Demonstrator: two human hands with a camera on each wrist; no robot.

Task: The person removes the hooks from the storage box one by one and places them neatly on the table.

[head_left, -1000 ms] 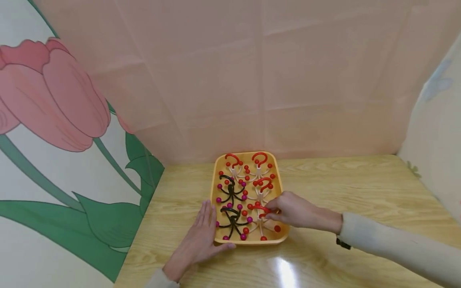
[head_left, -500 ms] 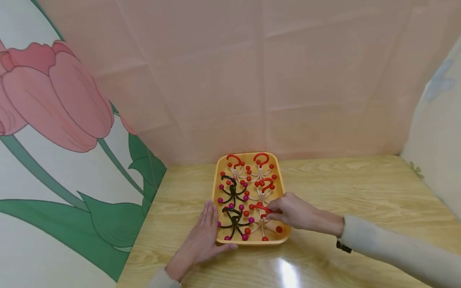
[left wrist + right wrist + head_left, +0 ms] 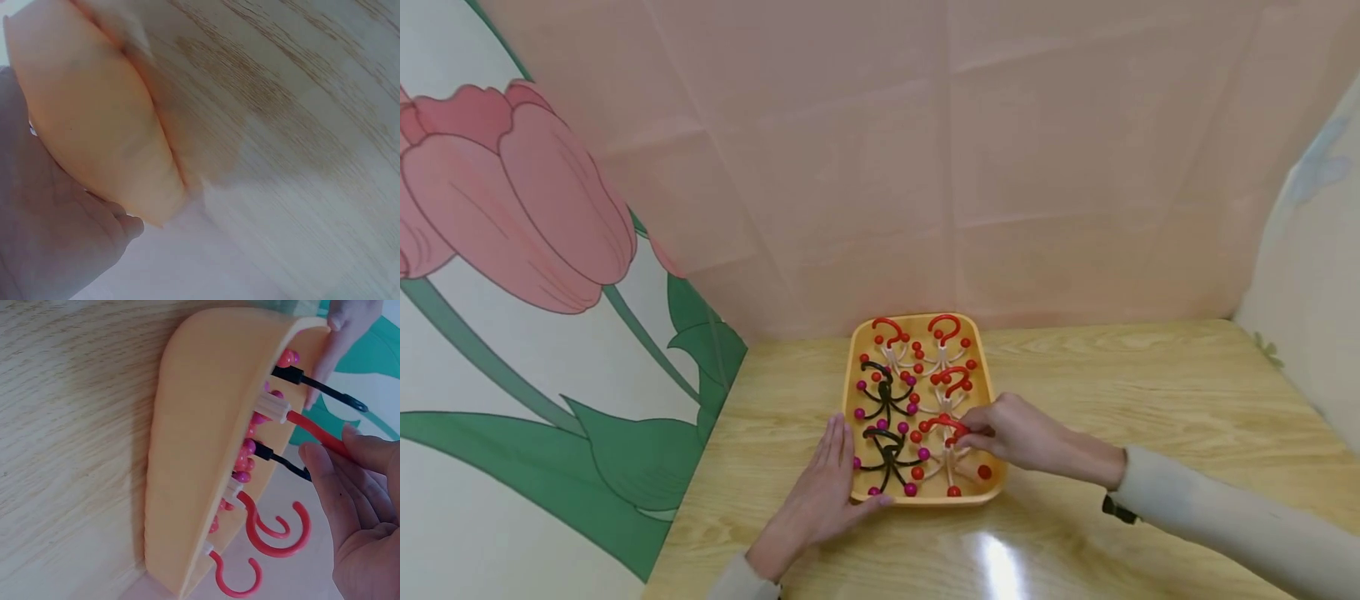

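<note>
The right hand (image 3: 1018,433) has slid a tiny bit right. Its fingers pinch the red hook (image 3: 943,421) of the near white massager (image 3: 950,458), still inside the yellow tray (image 3: 206,406). The left hand's (image 3: 822,482) straight fingers touch the tray's side.

Red-hooked, white-legged piece (image 3: 303,422), red ball tips, upright in near-right corner of orange tray (image 3: 200,394).

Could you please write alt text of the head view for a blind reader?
A person's right grip pinches the red hooked handle of a pale, many-legged object in a yellow tray on a table; the left grip rests against the tray's side. Three similar objects and two black ones share the tray.
</note>
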